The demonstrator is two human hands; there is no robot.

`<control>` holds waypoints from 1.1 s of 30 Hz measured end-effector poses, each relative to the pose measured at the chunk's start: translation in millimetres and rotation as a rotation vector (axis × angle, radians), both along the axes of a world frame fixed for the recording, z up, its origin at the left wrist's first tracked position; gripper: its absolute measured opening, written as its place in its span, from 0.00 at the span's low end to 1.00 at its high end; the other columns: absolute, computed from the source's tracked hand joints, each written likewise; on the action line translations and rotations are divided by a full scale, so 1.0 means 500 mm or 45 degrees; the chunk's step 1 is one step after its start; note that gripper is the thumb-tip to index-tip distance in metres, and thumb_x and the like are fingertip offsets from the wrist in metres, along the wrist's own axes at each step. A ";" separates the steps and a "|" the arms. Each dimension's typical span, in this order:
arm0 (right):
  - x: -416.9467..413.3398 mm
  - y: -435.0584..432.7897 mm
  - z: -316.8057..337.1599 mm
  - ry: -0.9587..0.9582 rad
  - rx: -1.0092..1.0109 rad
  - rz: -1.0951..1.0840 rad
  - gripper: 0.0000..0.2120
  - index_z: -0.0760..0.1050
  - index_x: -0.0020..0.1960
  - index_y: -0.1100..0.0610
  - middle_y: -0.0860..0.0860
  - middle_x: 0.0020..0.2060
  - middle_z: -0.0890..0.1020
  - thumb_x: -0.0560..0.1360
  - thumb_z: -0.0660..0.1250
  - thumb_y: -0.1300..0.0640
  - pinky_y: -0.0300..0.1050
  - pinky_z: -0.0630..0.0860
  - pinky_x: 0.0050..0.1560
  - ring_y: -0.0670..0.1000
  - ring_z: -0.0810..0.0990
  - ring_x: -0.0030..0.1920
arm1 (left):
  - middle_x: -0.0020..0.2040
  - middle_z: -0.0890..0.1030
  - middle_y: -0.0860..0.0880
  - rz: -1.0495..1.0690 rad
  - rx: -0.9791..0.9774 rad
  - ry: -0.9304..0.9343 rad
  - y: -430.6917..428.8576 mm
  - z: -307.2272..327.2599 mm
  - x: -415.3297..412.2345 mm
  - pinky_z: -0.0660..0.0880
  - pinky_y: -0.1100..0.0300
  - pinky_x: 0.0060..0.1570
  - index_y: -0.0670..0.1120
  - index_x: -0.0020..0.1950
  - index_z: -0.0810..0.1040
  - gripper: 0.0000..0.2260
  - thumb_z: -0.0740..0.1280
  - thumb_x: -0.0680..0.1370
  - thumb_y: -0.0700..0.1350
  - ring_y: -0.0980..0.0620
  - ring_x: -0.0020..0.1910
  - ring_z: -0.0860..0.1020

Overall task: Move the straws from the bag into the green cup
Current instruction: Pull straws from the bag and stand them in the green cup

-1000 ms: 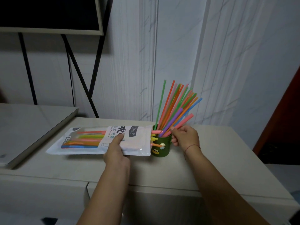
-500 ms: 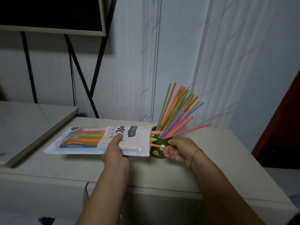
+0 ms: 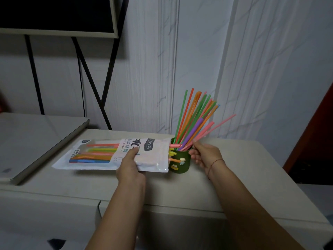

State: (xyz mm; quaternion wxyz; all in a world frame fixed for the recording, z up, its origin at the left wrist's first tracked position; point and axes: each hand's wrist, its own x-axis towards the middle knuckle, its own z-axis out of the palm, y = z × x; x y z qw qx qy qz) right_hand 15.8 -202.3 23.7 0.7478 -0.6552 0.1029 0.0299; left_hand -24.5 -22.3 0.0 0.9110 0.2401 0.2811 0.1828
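Observation:
A white straw bag (image 3: 153, 156) lies on the white cabinet top (image 3: 252, 159), its open end against the green cup (image 3: 180, 166). Several coloured straws (image 3: 97, 154) remain inside the bag, and a few tips poke out of its mouth. My left hand (image 3: 128, 166) pinches the bag's middle. The cup, with small cartoon figures on its side, holds a fan of several straws (image 3: 194, 116). My right hand (image 3: 205, 154) is beside the cup's rim, gripping a thin pink straw (image 3: 219, 123) whose lower end is at the cup and whose top leans right.
A grey slab-like lid (image 3: 36, 141) lies at the left, lower than the cabinet top. A dark framed screen (image 3: 54, 15) on black legs stands behind. White panelled wall (image 3: 261, 69) is close behind the cup. The cabinet's front edge (image 3: 180, 208) runs below my wrists.
My right hand drew a thin pink straw out to the right, then raised it so it now leans more steeply at the cup. My left hand kept holding the bag.

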 end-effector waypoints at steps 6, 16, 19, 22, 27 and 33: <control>-0.015 -0.013 0.005 0.016 -0.108 0.022 0.15 0.73 0.34 0.60 0.48 0.17 0.74 0.75 0.66 0.52 0.30 0.63 0.19 0.42 0.67 0.16 | 0.59 0.82 0.44 -0.002 -0.009 0.004 -0.002 0.004 -0.005 0.77 0.42 0.57 0.45 0.60 0.74 0.21 0.72 0.70 0.32 0.42 0.55 0.82; -0.050 0.023 0.016 -0.119 -0.100 0.329 0.08 0.75 0.48 0.55 0.53 0.37 0.77 0.77 0.63 0.51 0.36 0.71 0.25 0.46 0.74 0.27 | 0.57 0.83 0.44 -0.001 0.068 -0.024 -0.015 0.003 -0.002 0.78 0.44 0.56 0.45 0.61 0.76 0.21 0.73 0.69 0.34 0.44 0.53 0.83; -0.051 0.040 0.017 -0.249 -0.154 0.319 0.02 0.77 0.46 0.55 0.53 0.36 0.79 0.76 0.65 0.58 0.36 0.73 0.28 0.45 0.74 0.27 | 0.58 0.82 0.44 -0.030 0.057 -0.042 -0.019 0.006 -0.005 0.78 0.43 0.57 0.45 0.62 0.76 0.22 0.72 0.70 0.33 0.43 0.54 0.82; -0.054 0.048 0.018 -0.305 -0.166 0.291 0.06 0.78 0.42 0.55 0.54 0.37 0.80 0.75 0.66 0.63 0.35 0.77 0.33 0.46 0.77 0.30 | 0.58 0.82 0.43 -0.050 0.041 -0.059 -0.018 0.011 -0.008 0.77 0.44 0.58 0.44 0.59 0.75 0.19 0.72 0.71 0.33 0.43 0.55 0.82; -0.054 0.031 0.031 -0.313 -0.178 0.268 0.05 0.79 0.42 0.56 0.53 0.33 0.80 0.73 0.67 0.65 0.33 0.76 0.29 0.43 0.77 0.26 | 0.52 0.82 0.44 -0.089 -0.024 -0.092 -0.009 0.022 -0.013 0.78 0.46 0.55 0.44 0.64 0.74 0.20 0.70 0.73 0.34 0.46 0.49 0.82; -0.057 -0.037 0.056 -0.303 -0.104 0.286 0.04 0.79 0.47 0.64 0.53 0.27 0.79 0.73 0.67 0.67 0.32 0.75 0.26 0.43 0.77 0.24 | 0.43 0.84 0.46 -0.082 -0.125 -0.126 0.010 0.019 -0.005 0.81 0.52 0.33 0.43 0.68 0.72 0.22 0.70 0.75 0.36 0.50 0.42 0.82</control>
